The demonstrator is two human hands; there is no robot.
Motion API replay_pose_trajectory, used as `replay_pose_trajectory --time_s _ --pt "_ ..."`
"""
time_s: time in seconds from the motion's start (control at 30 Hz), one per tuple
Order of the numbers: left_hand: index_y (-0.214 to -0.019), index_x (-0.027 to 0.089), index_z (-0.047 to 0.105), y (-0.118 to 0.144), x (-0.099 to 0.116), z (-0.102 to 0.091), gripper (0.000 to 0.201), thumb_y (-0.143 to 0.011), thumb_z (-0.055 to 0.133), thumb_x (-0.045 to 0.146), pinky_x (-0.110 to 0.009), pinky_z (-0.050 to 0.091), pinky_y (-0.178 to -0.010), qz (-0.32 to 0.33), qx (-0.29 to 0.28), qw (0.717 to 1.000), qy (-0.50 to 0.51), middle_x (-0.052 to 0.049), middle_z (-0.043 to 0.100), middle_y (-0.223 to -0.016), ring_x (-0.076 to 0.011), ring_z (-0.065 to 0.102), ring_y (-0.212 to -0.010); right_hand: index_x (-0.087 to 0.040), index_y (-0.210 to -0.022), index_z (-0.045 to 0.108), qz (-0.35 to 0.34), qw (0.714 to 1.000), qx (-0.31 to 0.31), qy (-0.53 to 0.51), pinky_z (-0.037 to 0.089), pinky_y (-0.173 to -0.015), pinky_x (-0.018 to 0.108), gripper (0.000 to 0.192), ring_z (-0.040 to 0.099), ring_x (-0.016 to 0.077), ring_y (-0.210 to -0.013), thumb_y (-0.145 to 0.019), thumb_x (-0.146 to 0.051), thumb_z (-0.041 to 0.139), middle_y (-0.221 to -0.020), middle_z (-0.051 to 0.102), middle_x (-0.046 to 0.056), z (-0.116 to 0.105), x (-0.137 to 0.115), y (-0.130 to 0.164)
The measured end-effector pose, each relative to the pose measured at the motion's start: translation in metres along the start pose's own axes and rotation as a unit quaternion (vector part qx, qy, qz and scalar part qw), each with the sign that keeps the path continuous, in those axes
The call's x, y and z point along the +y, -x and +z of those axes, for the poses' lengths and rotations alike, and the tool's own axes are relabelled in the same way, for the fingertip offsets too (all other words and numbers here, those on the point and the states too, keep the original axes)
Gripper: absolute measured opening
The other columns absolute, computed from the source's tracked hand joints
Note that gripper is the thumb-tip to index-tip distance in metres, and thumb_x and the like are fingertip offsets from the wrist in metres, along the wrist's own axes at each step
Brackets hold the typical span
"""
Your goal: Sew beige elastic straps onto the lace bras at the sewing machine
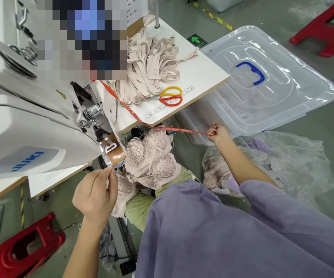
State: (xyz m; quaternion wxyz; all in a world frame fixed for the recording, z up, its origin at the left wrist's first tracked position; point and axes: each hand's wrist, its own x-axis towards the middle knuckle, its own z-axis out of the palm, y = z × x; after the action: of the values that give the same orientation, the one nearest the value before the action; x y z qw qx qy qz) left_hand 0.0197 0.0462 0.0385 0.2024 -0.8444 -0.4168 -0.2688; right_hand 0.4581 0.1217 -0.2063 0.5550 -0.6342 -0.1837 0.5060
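Right hand (pixel 217 131) pinches the taut red tape (pixel 143 120); left hand (pixel 96 195) pinches lace fabric (pixel 151 158).

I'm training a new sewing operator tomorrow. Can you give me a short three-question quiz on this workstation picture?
1. True or false: the right hand pinches the red strap.
2. What lies beside the pile of beige straps on the table?
3. The left hand is: A) on the storage box lid B) under the sewing machine head.

Key: 1 true; 2 scissors; 3 B.
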Motion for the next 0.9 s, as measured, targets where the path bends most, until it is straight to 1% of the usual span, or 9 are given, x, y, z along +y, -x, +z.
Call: replay_pose_trajectory --time_s 0.1,0.17,0.23,0.33,0.37,0.43,0.5,0.7,0.9 --pt "-0.089 0.016 0.067 -0.002 0.002 0.003 0.018 -0.076 0.076 0.009 -0.026 0.047 -0.058 -0.010 -0.011 1.000 -0.004 -0.006 0.071 -0.073 -0.0175 0.064 -0.066 -0.013 -0.095 0.064 0.037 0.999 -0.016 0.012 0.047 -0.054 0.020 0.020 0.054 0.0072 -0.059 -0.098 -0.033 0.062 -0.079 0.062 0.002 0.016 0.011 0.046" --pt "-0.091 0.016 0.067 -0.003 0.005 0.004 0.017 -0.078 0.075 0.009 -0.026 0.048 -0.061 -0.023 -0.023 0.999 -0.003 -0.006 0.071 -0.075 -0.0174 0.065 -0.068 -0.014 -0.096 0.065 0.035 0.997 -0.066 0.023 0.043 -0.053 0.020 0.018 0.053 0.0074 -0.058 -0.095 -0.032 0.065 -0.075 0.062 0.001 0.040 0.011 0.092" --pt "-0.091 0.016 0.067 -0.005 0.008 0.004 0.014 -0.080 0.073 0.010 -0.026 0.048 -0.062 -0.042 -0.036 0.998 0.001 -0.005 0.072 -0.076 -0.0167 0.066 -0.069 -0.017 -0.110 0.065 0.000 0.978 -0.198 0.070 0.041 -0.053 0.021 0.029 0.054 0.0095 -0.061 -0.095 -0.041 0.064 -0.080 0.066 0.003 0.072 0.000 0.142" --pt "-0.090 0.016 0.068 -0.007 0.015 0.003 0.009 -0.084 0.070 0.010 -0.024 0.046 -0.062 -0.082 -0.050 0.995 0.017 -0.005 0.072 -0.077 -0.0149 0.065 -0.070 -0.018 -0.110 0.062 0.029 0.903 -0.426 0.053 0.032 -0.048 0.021 0.040 0.043 0.0083 -0.054 -0.092 -0.054 0.061 -0.073 0.060 -0.001 0.126 -0.028 0.209" --pt "-0.090 0.016 0.068 -0.008 0.017 0.002 0.008 -0.085 0.070 0.011 -0.024 0.046 -0.062 -0.096 -0.051 0.994 0.025 -0.005 0.072 -0.077 -0.0143 0.065 -0.070 -0.018 -0.108 0.060 0.093 0.864 -0.494 0.007 0.026 -0.044 0.021 0.044 0.034 0.0069 -0.048 -0.094 -0.060 0.053 -0.069 0.055 -0.003 0.144 -0.036 0.226" --pt "-0.090 0.015 0.068 -0.009 0.020 -0.002 0.006 -0.086 0.068 0.011 -0.023 0.046 -0.062 -0.121 -0.053 0.990 0.042 -0.004 0.071 -0.076 -0.0133 0.065 -0.070 -0.019 -0.102 0.057 0.209 0.801 -0.556 -0.076 0.017 -0.041 0.021 0.049 0.019 0.0059 -0.044 -0.098 -0.065 0.039 -0.063 0.044 -0.007 0.174 -0.048 0.248" --pt "-0.090 0.016 0.068 -0.009 0.022 -0.006 0.006 -0.087 0.067 0.010 -0.022 0.046 -0.063 -0.140 -0.058 0.987 0.054 -0.003 0.070 -0.075 -0.0127 0.064 -0.070 -0.019 -0.093 0.054 0.262 0.774 -0.563 -0.127 0.016 -0.042 0.021 0.046 0.014 0.0053 -0.044 -0.099 -0.062 0.037 -0.063 0.039 -0.008 0.195 -0.053 0.258" --pt "-0.095 0.015 0.069 -0.001 0.025 -0.015 0.010 -0.086 0.068 0.009 -0.024 0.049 -0.065 -0.135 -0.072 0.986 0.066 -0.004 0.070 -0.079 -0.0145 0.065 -0.072 -0.019 -0.078 0.046 0.166 0.801 -0.552 -0.160 0.028 -0.047 0.021 0.045 0.028 0.0058 -0.049 -0.100 -0.058 0.047 -0.067 0.039 -0.007 0.212 -0.051 0.265" --pt "-0.091 0.016 0.070 -0.002 0.019 -0.016 0.005 -0.088 0.067 0.012 -0.022 0.046 -0.065 -0.178 -0.069 0.978 0.086 -0.002 0.068 -0.077 -0.0120 0.062 -0.069 -0.018 -0.090 0.053 0.140 0.823 -0.524 -0.167 0.019 -0.045 0.021 0.039 0.022 0.0056 -0.049 -0.101 -0.055 0.048 -0.064 0.034 -0.008 0.213 -0.045 0.259"
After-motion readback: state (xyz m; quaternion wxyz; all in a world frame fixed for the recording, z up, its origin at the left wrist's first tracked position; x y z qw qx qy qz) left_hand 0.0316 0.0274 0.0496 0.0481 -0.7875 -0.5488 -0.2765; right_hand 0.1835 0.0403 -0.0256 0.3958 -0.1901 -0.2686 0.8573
